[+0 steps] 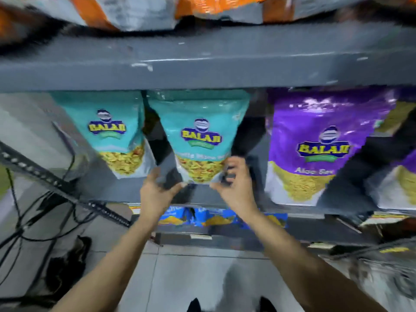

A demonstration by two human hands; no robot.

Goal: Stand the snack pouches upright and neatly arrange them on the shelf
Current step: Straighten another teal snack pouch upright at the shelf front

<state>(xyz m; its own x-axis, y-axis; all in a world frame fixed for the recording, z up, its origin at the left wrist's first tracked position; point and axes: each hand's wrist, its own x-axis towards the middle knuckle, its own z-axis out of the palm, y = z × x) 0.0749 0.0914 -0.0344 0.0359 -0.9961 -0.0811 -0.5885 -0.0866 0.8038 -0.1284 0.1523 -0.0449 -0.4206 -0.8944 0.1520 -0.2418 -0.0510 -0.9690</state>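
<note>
- Head view: two hands work at the base of the middle teal pouch [198,136] on the grey shelf [202,194].
- Left hand [157,188]: fingers curled at the pouch's bottom left corner, thumb near the base edge. Blur hides whether it pinches the corner or only props it; cannot tell.
- Right hand [234,179]: fingers bent around the bottom right corner, touching the pouch. Looks like a light pinch on the side seam, but motion blur leaves this uncertain.
- Likely reason for holding both lower corners: squaring the gusset base flat on the shelf so the pouch stands by itself, facing forward.
- Pouch stands upright, its top close under the upper shelf [202,70].
- Second teal pouch [110,131] stands just to its left, already upright; a narrow gap between the two.
- Purple pouch [319,145] stands to the right, apart from the teal pair; a dark gap between. Colours are grouped together, presumably for a neat row.
- More purple packs at far right, partly cut off.
- Judgement: middle pouch nearly placed; remaining purple side unclear.
</note>
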